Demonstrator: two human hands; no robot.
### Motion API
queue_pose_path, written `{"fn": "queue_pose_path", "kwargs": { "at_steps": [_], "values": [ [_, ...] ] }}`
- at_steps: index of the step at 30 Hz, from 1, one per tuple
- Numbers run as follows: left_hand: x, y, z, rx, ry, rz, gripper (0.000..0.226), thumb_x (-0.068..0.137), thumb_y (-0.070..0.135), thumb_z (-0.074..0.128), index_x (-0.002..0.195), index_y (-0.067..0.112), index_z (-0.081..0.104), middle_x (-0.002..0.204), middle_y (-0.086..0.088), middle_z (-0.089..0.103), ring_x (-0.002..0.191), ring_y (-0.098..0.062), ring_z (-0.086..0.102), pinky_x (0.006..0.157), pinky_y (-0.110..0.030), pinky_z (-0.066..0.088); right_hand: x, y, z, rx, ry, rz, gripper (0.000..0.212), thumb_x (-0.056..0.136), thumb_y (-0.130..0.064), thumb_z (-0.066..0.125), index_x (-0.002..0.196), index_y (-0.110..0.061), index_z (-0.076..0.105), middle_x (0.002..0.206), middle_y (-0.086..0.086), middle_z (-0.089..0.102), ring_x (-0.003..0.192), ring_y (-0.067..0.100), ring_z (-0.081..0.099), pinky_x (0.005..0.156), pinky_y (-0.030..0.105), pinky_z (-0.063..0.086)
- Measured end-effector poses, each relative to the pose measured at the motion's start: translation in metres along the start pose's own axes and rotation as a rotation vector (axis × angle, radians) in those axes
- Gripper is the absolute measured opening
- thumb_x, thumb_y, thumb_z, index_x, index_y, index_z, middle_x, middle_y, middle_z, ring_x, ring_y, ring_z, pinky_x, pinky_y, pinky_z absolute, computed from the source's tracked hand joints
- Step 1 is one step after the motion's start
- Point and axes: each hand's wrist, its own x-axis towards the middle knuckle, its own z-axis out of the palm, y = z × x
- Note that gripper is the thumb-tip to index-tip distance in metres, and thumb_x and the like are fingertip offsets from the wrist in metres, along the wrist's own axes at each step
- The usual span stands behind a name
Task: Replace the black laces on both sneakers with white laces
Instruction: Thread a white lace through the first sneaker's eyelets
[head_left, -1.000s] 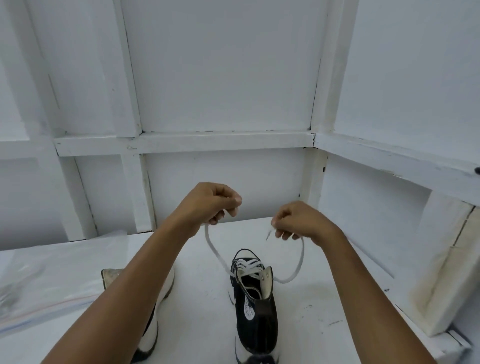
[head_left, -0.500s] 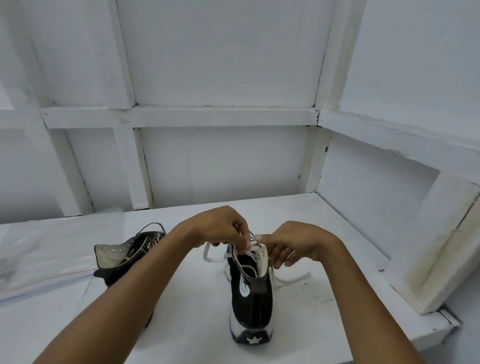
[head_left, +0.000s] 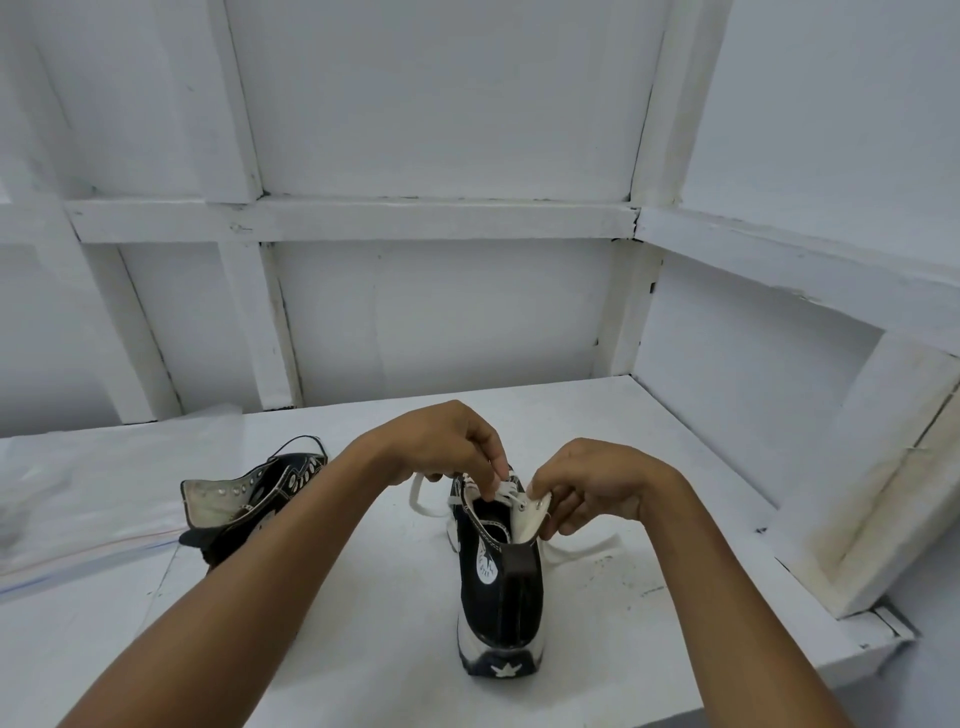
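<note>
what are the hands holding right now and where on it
The left hand pinches the white lace at the top eyelets of the upright sneaker. The right hand grips the top edge of that sneaker's right eyelet flap.

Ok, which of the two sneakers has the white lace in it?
The upright sneaker between the left hand and right hand; its white lace trails out on both sides. The slumped sneaker further left has a black lace.
</note>
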Motion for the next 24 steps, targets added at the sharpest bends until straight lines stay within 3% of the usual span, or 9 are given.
{"fn": "queue_pose_path", "kwargs": {
  "at_steps": [12, 16, 21, 24],
  "values": [
    [0.0072, -0.0013, 0.0001, 0.044, 0.012, -0.007, 0.014, 0.073, 0.004, 0.075, 0.083, 0.014, 0.076, 0.071, 0.003, 0.069, 0.055, -0.005, 0.04, 0.051, -0.022, 0.029, 0.0011, 0.0012, -0.0023, 0.013, -0.029, -0.006, 0.016, 0.088, -0.009, 0.061, 0.09, 0.002, 0.071, 0.086, 0.02, 0.074, 0.075, 0.027, 0.071, 0.066, 0.027, 0.054],
    [0.0073, -0.0003, 0.0027, 0.033, -0.013, 0.0, 0.014, 0.073, 0.004, 0.075, 0.086, 0.01, 0.075, 0.076, -0.003, 0.069, 0.055, -0.006, 0.041, 0.051, -0.022, 0.028, 0.0031, 0.0003, -0.0023, 0.001, -0.039, -0.014, 0.016, 0.089, -0.01, 0.061, 0.089, 0.001, 0.072, 0.088, 0.021, 0.073, 0.076, 0.028, 0.071, 0.067, 0.028, 0.054],
    [0.0076, 0.0015, 0.0059, 0.016, -0.036, 0.01, 0.012, 0.074, 0.005, 0.073, 0.085, 0.009, 0.075, 0.076, -0.005, 0.069, 0.058, -0.01, 0.041, 0.05, -0.022, 0.027, 0.0047, 0.0023, -0.0049, -0.02, -0.081, -0.034, 0.026, 0.098, -0.019, 0.054, 0.093, -0.002, 0.072, 0.089, 0.016, 0.074, 0.079, 0.024, 0.071, 0.069, 0.028, 0.054],
    [0.009, 0.0038, 0.0085, 0.014, -0.047, 0.012, 0.012, 0.075, 0.003, 0.071, 0.085, 0.008, 0.075, 0.076, -0.003, 0.072, 0.054, -0.006, 0.042, 0.049, -0.019, 0.029, 0.0079, 0.0072, -0.0057, -0.09, -0.14, -0.084, 0.023, 0.092, -0.005, 0.05, 0.1, -0.005, 0.072, 0.098, 0.017, 0.073, 0.086, 0.022, 0.07, 0.071, 0.026, 0.05]
  ]
}}
